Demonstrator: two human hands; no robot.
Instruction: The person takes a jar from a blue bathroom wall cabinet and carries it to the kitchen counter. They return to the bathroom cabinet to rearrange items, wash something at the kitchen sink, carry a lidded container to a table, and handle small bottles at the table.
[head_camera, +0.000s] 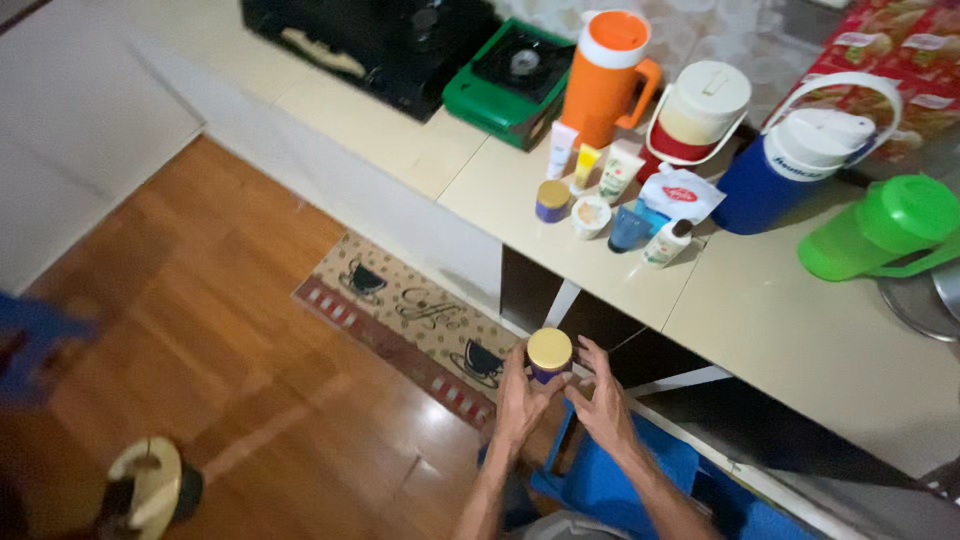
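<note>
Below the counter (820, 340) edge, above the patterned mat (420, 315): small purple jar (549, 360), gold lid on, cupped between left hand (520, 400) and right hand (603, 400), apart from matching jar (552, 200) among tubes above.

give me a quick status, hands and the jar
Left hand and right hand both wrapped on small purple jar, gold lid on. Jar held off the counter. Nothing blocking.
</note>
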